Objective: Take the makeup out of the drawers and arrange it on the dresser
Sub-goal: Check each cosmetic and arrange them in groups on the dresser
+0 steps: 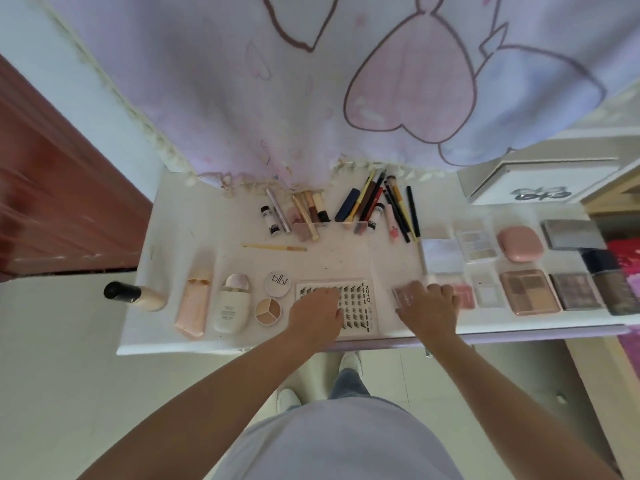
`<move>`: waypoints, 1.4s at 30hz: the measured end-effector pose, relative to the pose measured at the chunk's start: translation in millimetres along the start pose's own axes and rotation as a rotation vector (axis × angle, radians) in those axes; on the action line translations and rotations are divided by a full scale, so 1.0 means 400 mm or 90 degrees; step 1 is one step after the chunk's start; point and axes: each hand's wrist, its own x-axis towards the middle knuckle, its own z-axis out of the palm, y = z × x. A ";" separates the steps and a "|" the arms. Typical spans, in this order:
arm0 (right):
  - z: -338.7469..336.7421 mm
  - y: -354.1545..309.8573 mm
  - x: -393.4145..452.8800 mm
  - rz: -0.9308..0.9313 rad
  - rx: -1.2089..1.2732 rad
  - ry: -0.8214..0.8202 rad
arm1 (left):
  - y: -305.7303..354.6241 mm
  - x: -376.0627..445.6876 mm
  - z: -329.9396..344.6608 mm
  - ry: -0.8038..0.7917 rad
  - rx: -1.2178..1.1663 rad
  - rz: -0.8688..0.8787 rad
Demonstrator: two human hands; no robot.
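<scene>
Both hands are reaching onto the white dresser [166, 209]. The left hand [317, 315] is lying flat, fingers spread, on the lash card [356, 306] printed "XOXO", its long axis running toward the wall. The right hand [429, 308] is pressing down on a small clear pink compact [403, 296]. Three tubes are lying lengthwise at left beside two round pots; one lid reads "ldlld".

The lash card [353, 306] reads "XOYO"; the other lettering on the dresser is illegible.
</scene>
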 end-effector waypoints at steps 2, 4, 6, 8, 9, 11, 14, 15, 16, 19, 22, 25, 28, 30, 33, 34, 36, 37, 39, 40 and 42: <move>-0.004 0.001 0.002 0.009 0.022 -0.008 | 0.005 0.013 -0.014 -0.009 -0.020 0.014; -0.024 0.005 0.008 0.015 0.113 -0.041 | 0.011 0.029 -0.033 -0.016 -0.054 0.023; -0.069 0.015 0.010 -0.009 0.269 -0.052 | 0.015 0.045 -0.063 -0.027 -0.095 0.045; -0.126 0.022 0.005 -0.076 0.378 -0.063 | 0.019 0.059 -0.100 -0.048 -0.115 0.077; -0.159 0.025 0.001 -0.118 0.410 -0.055 | 0.024 0.064 -0.126 -0.053 -0.128 0.095; -0.234 0.022 -0.006 -0.207 0.462 -0.023 | 0.036 0.074 -0.190 -0.044 -0.194 0.127; -0.353 -0.007 -0.006 -0.345 0.464 0.027 | 0.057 0.080 -0.305 -0.074 -0.385 0.204; -0.392 -0.020 -0.005 -0.378 0.451 0.047 | 0.061 0.078 -0.346 -0.087 -0.440 0.231; -0.429 -0.033 -0.003 -0.404 0.446 0.066 | 0.062 0.074 -0.386 -0.086 -0.480 0.251; -0.528 -0.067 0.006 -0.470 0.461 0.106 | 0.058 0.055 -0.498 -0.038 -0.546 0.281; -0.608 -0.097 0.014 -0.517 0.451 0.127 | 0.050 0.039 -0.583 -0.013 -0.578 0.303; -0.672 -0.129 0.016 -0.560 0.437 0.163 | 0.038 0.035 -0.637 0.028 -0.589 0.304; -0.707 -0.152 0.020 -0.592 0.426 0.200 | 0.025 0.024 -0.672 0.076 -0.613 0.314; -0.714 -0.159 0.019 -0.626 0.405 0.225 | 0.015 0.014 -0.681 0.099 -0.633 0.326; -0.719 -0.180 -0.011 -0.700 0.335 0.275 | -0.003 0.005 -0.671 0.134 -0.661 0.328; -0.720 -0.186 -0.022 -0.719 0.303 0.281 | -0.009 0.003 -0.665 0.143 -0.668 0.326; -0.715 -0.196 -0.019 -0.743 0.241 0.274 | -0.019 0.003 -0.654 0.154 -0.673 0.323; -0.714 -0.199 -0.013 -0.740 0.232 0.276 | -0.023 0.003 -0.650 0.157 -0.677 0.318; -0.709 -0.198 -0.004 -0.739 0.216 0.300 | -0.029 0.003 -0.643 0.162 -0.684 0.309; -0.708 -0.201 -0.002 -0.741 0.212 0.296 | -0.031 0.004 -0.641 0.164 -0.687 0.307; -0.709 -0.208 -0.007 -0.742 0.213 0.254 | -0.035 0.005 -0.637 0.162 -0.695 0.305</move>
